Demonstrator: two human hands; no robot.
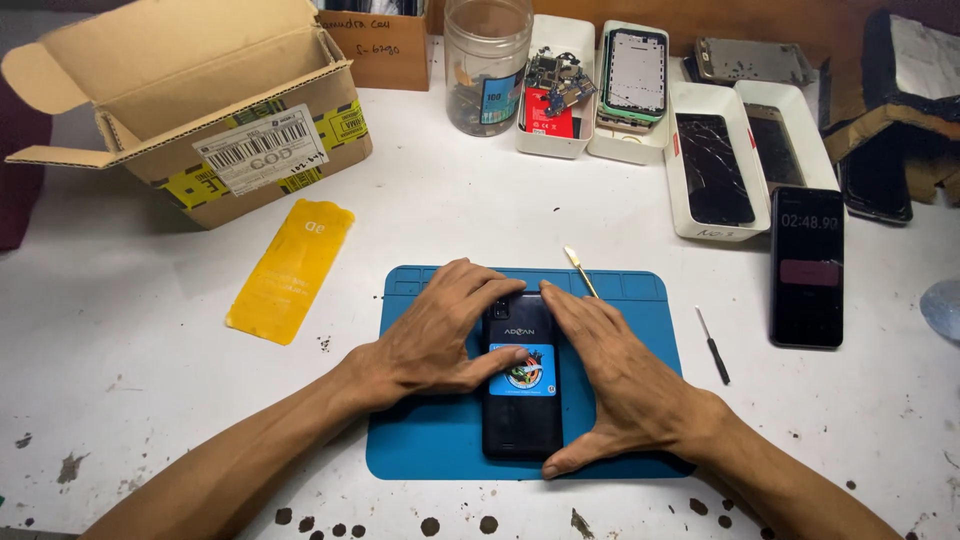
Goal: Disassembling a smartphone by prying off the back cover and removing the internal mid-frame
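Right now both hands are pressing the black phone (520, 400) face-down on the blue mat (420, 445): left hand (440, 335) w/ fingers spread over it, right hand (615, 385) cupping its edge. Uneven pressure could be cracking it, imo.

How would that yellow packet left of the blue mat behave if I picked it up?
The yellow packet lies flat and looks thin, so it is probably light and bends easily. Its glossy surface may be slippery. Nothing rests on it, so it should lift freely.
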